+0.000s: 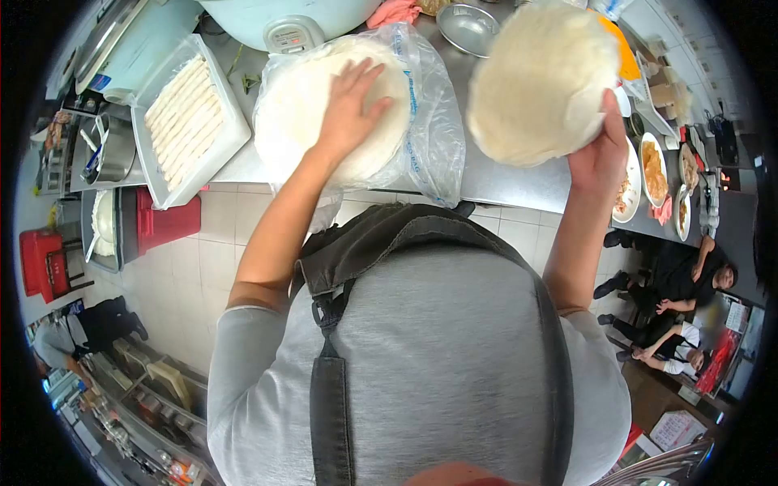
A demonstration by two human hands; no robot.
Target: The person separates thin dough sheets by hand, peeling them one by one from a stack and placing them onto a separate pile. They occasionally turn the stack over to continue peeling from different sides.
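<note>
A stack of round, pale dough sheets [300, 105] lies in a clear plastic bag [438, 121] on the metal counter. My left hand [352, 109] rests on top of the stack with its fingers spread. Raised over the counter at the right is one round dough sheet [543, 85], slightly blurred. My right hand [598, 150] grips this sheet at its lower right edge, the fingers partly hidden behind it.
A white tray of dough strips [238, 130] stands on the left, beside a metal pot [119, 154]. Behind are a light blue container [243, 12] and a metal bowl [468, 28]. Plates of food [653, 168] line the right. Several people sit or stand farther away.
</note>
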